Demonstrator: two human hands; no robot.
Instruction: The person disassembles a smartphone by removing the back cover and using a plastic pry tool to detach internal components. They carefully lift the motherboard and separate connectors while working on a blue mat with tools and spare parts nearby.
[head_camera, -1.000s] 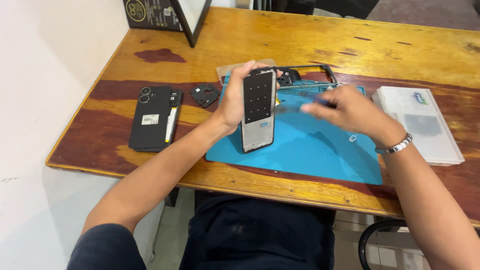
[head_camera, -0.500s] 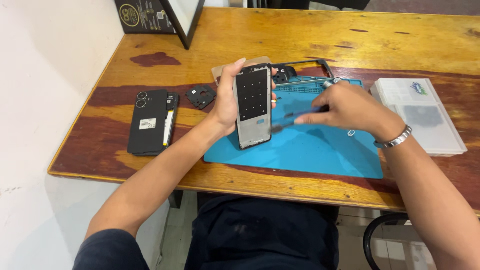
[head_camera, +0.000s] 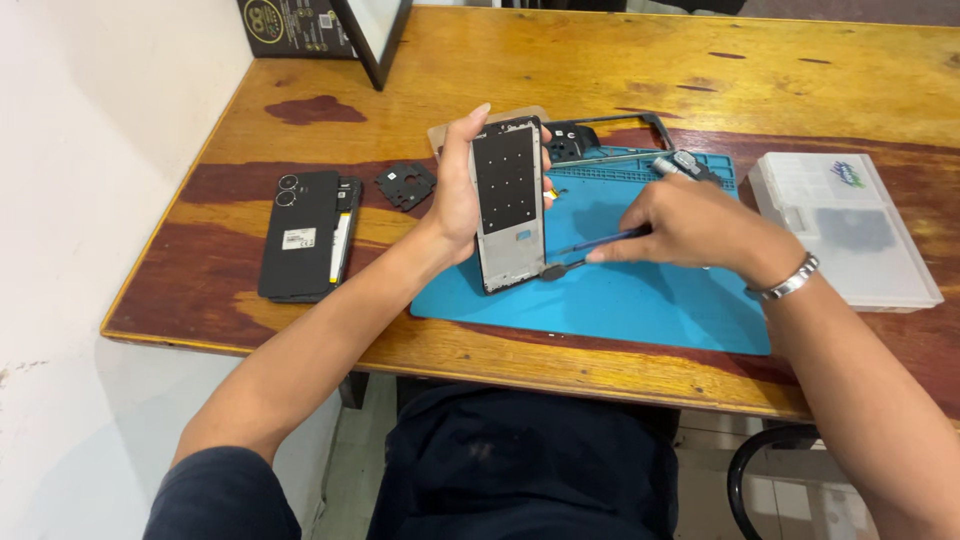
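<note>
My left hand (head_camera: 458, 190) grips an opened phone body (head_camera: 508, 205), dark with a grid of small dots, held upright over the blue work mat (head_camera: 640, 300). My right hand (head_camera: 690, 225) holds a thin dark tool (head_camera: 590, 250) like a pen; its tip touches the lower right edge of the phone body. A metal bracelet (head_camera: 787, 280) sits on the right wrist.
Left of the mat lie a black phone back cover (head_camera: 300, 235) and a small black plastic part (head_camera: 405, 185). A thin phone frame (head_camera: 610, 135) lies behind the mat. A white plastic parts box (head_camera: 840, 230) stands at the right. A dark box and a picture frame (head_camera: 372, 35) sit at the back.
My right hand has drawn back toward me with the tool, whose tip has reached the phone body's lower right edge. The left hand keeps holding the phone body.
</note>
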